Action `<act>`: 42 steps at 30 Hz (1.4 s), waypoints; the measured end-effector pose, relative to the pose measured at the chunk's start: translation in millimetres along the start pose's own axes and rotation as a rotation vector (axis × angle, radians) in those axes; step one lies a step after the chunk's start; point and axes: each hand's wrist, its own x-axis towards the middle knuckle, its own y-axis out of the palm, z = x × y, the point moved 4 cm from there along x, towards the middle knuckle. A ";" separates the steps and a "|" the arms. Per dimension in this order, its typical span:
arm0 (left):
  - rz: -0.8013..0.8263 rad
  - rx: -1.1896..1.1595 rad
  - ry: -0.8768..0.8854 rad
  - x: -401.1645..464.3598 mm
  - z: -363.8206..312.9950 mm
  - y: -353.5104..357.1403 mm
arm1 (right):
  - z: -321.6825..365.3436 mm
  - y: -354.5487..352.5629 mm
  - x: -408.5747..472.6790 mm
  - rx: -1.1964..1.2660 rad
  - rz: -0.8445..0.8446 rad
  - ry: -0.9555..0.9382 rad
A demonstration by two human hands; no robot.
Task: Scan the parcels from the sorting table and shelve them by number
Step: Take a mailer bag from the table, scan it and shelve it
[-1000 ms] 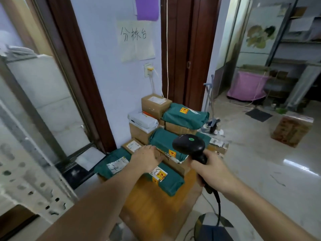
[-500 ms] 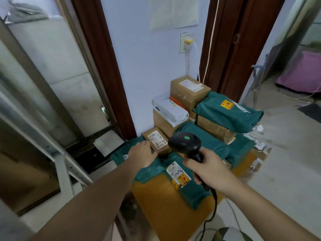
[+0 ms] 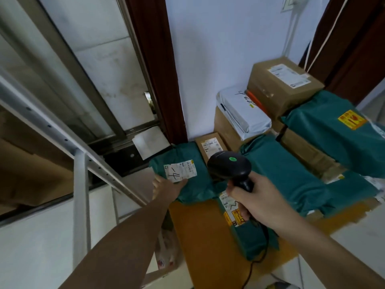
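Your left hand [image 3: 166,187] grips the near left edge of a green parcel [image 3: 183,163] at the left end of the wooden sorting table [image 3: 200,230]; the fingers look tucked under it, though the bag hides them. Its white label [image 3: 180,171], marked by hand with what reads as "-4", faces up just beyond your thumb. Your right hand [image 3: 255,202] is wrapped round the handle of the black scanner [image 3: 230,166], whose head with a green dot hangs right of that label. Its cable [image 3: 256,261] trails down near you. A second green parcel [image 3: 250,236] lies under your right wrist. Far right, brown boxes [image 3: 281,86], a white mailer [image 3: 243,113] and more green bags [image 3: 337,130] are stacked against the wall
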 end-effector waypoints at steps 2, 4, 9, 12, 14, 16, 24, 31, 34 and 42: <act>0.048 -0.216 -0.081 8.3 6.4 9.2 | -4.5 0.6 5.5 0.016 0.020 0.017; 0.044 -0.323 -0.131 12.6 9.1 12.9 | -8.2 1.1 7.5 0.035 0.040 0.041; 0.032 -0.460 -0.211 37.6 16.5 14.6 | -17.0 -2.4 15.2 0.059 0.069 0.096; 0.068 -0.446 -0.162 46.5 18.0 14.6 | -20.0 -4.1 18.4 0.044 0.071 0.097; 0.053 -0.408 -0.150 42.1 18.2 16.2 | -21.0 -5.5 20.6 0.028 0.064 0.097; 0.013 -0.372 -0.185 29.3 19.1 19.3 | -19.6 -5.2 22.4 0.026 0.066 0.095; -0.028 -0.673 -0.347 -18.8 39.7 41.9 | -9.2 0.6 29.3 0.080 0.064 0.069; -0.403 0.006 -0.097 12.5 8.1 -24.4 | -14.5 4.6 29.0 0.095 0.079 0.088; -0.179 0.229 0.051 53.7 -10.2 -24.5 | -17.9 5.0 26.6 0.097 0.073 0.073; 0.020 0.054 0.000 89.0 -4.8 -2.6 | -23.8 0.3 23.7 0.110 0.060 0.080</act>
